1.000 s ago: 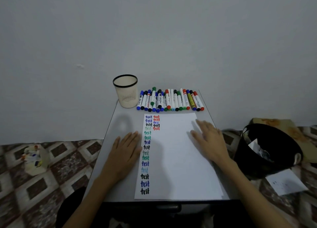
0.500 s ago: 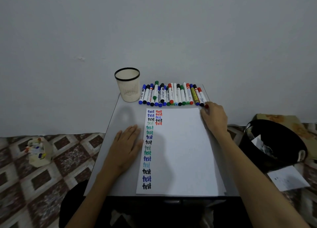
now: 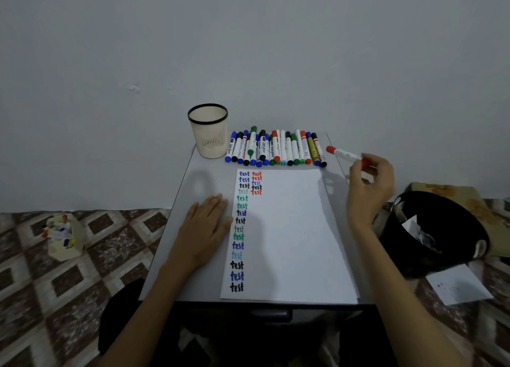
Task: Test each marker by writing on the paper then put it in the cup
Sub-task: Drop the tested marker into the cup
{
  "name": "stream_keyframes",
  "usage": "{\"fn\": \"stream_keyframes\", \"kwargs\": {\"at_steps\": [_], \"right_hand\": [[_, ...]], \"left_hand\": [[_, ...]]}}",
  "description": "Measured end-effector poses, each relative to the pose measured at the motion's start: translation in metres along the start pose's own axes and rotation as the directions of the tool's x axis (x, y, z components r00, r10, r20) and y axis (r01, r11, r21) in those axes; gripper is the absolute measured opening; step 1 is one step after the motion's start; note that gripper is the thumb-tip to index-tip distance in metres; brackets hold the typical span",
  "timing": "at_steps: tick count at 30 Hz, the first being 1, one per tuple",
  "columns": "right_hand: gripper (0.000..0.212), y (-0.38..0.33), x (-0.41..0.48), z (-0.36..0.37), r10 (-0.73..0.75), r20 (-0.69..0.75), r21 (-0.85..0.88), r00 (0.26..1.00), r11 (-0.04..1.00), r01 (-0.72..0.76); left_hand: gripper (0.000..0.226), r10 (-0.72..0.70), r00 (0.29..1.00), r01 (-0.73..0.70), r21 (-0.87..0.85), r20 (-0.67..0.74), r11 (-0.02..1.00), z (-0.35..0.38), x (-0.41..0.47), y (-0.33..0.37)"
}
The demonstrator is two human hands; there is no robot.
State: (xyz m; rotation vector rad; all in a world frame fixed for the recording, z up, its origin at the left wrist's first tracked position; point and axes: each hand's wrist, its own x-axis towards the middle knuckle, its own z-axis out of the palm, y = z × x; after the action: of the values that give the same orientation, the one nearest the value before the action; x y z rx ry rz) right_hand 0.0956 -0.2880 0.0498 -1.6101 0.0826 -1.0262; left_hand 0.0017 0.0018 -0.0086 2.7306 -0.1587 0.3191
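The right hand (image 3: pixel 368 184) pinches the capped red marker (image 3: pixel 346 154) (left hand (image 3: pixel 205 223) flat beside the paper (image 3: pixel 289 228)): best uncap it, then write.

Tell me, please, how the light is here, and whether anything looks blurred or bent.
Head view: dim, even light, no glare on the paper; the cup throws a soft shadow toward the camera on the table. The right hand and its red marker are slightly blurred; the floor tiles smear toward the corners, same view.
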Motion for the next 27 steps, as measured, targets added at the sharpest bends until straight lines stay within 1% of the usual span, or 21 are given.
{"fn": "stream_keyframes", "kwargs": {"at_steps": [1,2,3,5,7,9,12,13,15,16,17,19,20,22,23,25,27], "right_hand": [[0.014,-0.012,-0.008,-0.005,0.071,0.003,0.114,0.997,0.991,-0.071],[0.015,-0.024,-0.017,-0.01,0.162,0.04,0.211,0.986,0.963,-0.167],[0.017,-0.035,-0.027,-0.015,0.25,0.11,0.28,0.962,0.921,-0.271],[0.018,-0.053,-0.048,-0.023,0.363,0.303,0.322,0.881,0.831,-0.453],[0.016,-0.066,-0.066,-0.026,0.38,0.478,0.299,0.792,0.777,-0.554],[0.017,-0.074,-0.082,-0.025,0.353,0.587,0.276,0.729,0.759,-0.589],[0.018,-0.083,-0.095,-0.018,0.341,0.638,0.273,0.69,0.738,-0.617],[0.018,-0.085,-0.096,-0.017,0.352,0.64,0.283,0.682,0.718,-0.636],[0.02,-0.087,-0.097,-0.015,0.376,0.653,0.286,0.657,0.68,-0.675],[0.022,-0.087,-0.097,-0.014,0.378,0.675,0.258,0.633,0.684,-0.683],[0.025,-0.087,-0.099,-0.014,0.374,0.708,0.211,0.599,0.698,-0.685],[0.033,-0.088,-0.102,-0.015,0.378,0.761,0.103,0.527,0.732,-0.673],[0.038,-0.088,-0.103,-0.015,0.386,0.767,0.064,0.512,0.749,-0.66],[0.05,-0.087,-0.102,-0.016,0.396,0.757,0.026,0.52,0.776,-0.63],[0.051,-0.087,-0.101,-0.016,0.4,0.753,0.024,0.523,0.777,-0.629],[0.045,-0.087,-0.1,-0.017,0.41,0.75,0.044,0.519,0.752,-0.658],[0.039,-0.087,-0.101,-0.018,0.422,0.749,0.065,0.51,0.72,-0.691]], "left_hand": [[0.074,0.004,1.0,-0.005,-0.036,-0.011,0.999,-0.002,0.0,0.002],[0.072,0.001,0.999,-0.006,-0.106,-0.041,0.994,-0.004,-0.001,0.004],[0.069,-0.009,0.996,-0.009,-0.197,-0.09,0.98,-0.007,-0.002,0.006],[0.056,-0.026,0.982,-0.039,-0.338,-0.188,0.94,-0.012,-0.004,0.007],[0.049,-0.013,0.977,-0.071,-0.386,-0.211,0.92,-0.018,-0.007,0.01],[0.049,0.031,0.984,-0.104,-0.429,-0.175,0.897,-0.022,-0.011,0.021],[0.048,0.128,0.989,-0.147,-0.488,-0.072,0.86,-0.028,-0.012,0.047],[0.043,0.172,0.984,-0.171,-0.473,-0.042,0.864,-0.029,-0.012,0.054],[0.025,0.236,0.972,-0.213,-0.439,-0.002,0.873,-0.03,-0.01,0.064],[0.018,0.247,0.969,-0.218,-0.452,0.006,0.865,-0.031,-0.01,0.066],[0.015,0.252,0.968,-0.219,-0.472,0.006,0.854,-0.032,-0.01,0.069],[0.021,0.25,0.968,-0.209,-0.495,0.018,0.843,-0.033,-0.013,0.073],[0.025,0.239,0.97,-0.19,-0.503,0.035,0.843,-0.033,-0.014,0.076],[0.029,0.209,0.976,-0.144,-0.544,0.06,0.827,-0.034,-0.015,0.08],[0.028,0.196,0.979,-0.125,-0.572,0.063,0.811,-0.035,-0.015,0.082],[0.023,0.181,0.982,-0.11,-0.61,0.057,0.785,-0.037,-0.013,0.083],[0.024,0.173,0.984,-0.106,-0.622,0.049,0.776,-0.037,-0.013,0.086]]}}
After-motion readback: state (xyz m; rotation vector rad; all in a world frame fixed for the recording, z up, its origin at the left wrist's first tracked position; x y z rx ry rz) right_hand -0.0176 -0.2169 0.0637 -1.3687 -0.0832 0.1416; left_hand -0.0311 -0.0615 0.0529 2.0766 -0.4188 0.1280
